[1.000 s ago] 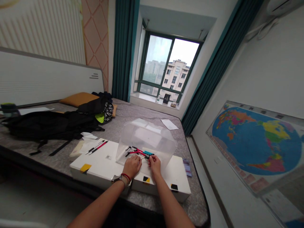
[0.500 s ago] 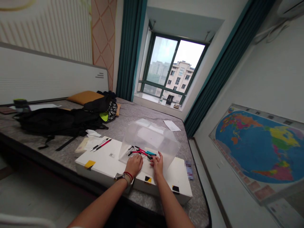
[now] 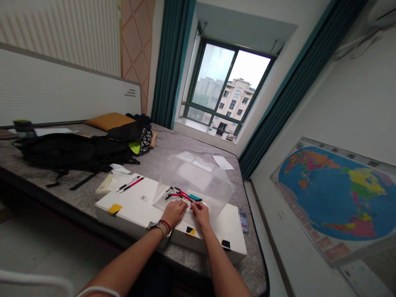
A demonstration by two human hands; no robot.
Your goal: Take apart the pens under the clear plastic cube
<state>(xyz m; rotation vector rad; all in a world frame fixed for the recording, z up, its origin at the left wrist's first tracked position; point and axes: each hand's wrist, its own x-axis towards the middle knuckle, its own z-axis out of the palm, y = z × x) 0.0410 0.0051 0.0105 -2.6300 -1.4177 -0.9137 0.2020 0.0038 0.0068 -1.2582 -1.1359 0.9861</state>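
A clear plastic bin [image 3: 198, 177] lies on its side on white boxes [image 3: 139, 204], its opening facing me. Inside it is a loose pile of red, black and teal pens [image 3: 182, 194]. My left hand [image 3: 175, 212], with a watch and a red band at its wrist, is at the bin's opening with its fingers curled down by the pens. Close beside it, my right hand [image 3: 200, 214] has its fingertips pinched together. Whatever either hand holds is too small or hidden to make out. Two pens [image 3: 131, 185] lie on the left box.
A black backpack [image 3: 71, 152], an orange cushion [image 3: 108, 121] and a capped bottle [image 3: 24, 128] are on the bed at left. White paper [image 3: 223, 162] lies behind the bin. Tissue [image 3: 120, 169] sits beyond the boxes' left corner. A world map hangs on the right wall.
My right hand has moved left towards my left hand, and its raised fingers have closed into a pinch. The view has shifted slightly.
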